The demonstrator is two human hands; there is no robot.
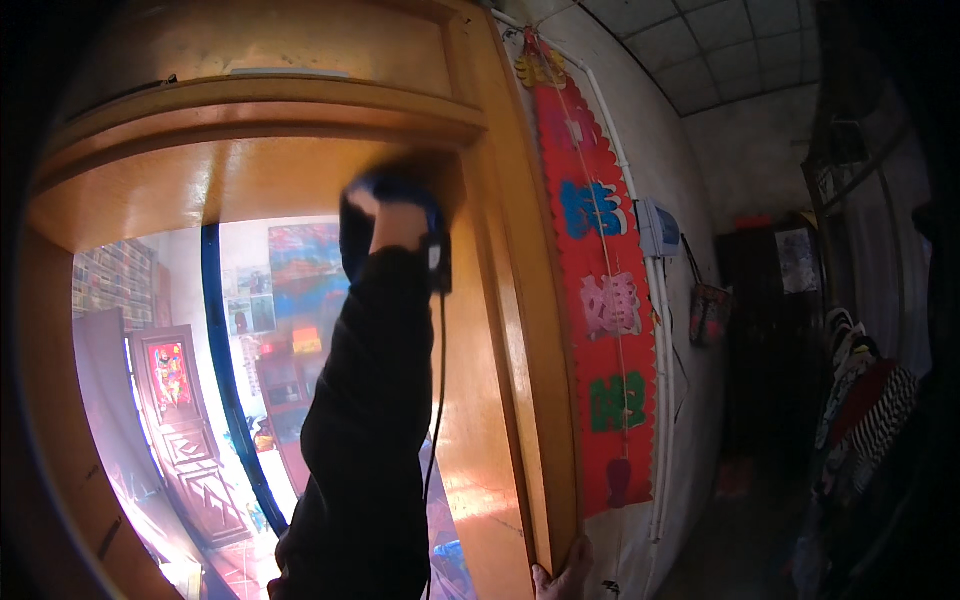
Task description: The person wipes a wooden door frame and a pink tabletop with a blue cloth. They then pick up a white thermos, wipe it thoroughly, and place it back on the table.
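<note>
My left hand (401, 223) is raised high, near the upper right inner corner of the varnished wooden door frame (495, 300). It holds a dark blue cloth (353, 238) against or close to the wood; motion blur hides the exact contact. A black sleeve covers the arm, and a small dark device (441, 262) with a cable sits at the wrist. Low down, my right hand (564, 576) grips the outer edge of the frame's right post, thumb on the near face. Most of that hand falls below the picture's edge.
A red scalloped banner (611, 405) bearing writing hangs right of the frame, beside white conduit and a switch box (660, 229). Clothes (862, 405) hang at the far right. A dark vertical bar (225, 360) and a carved wooden door (191, 442) show through the opening.
</note>
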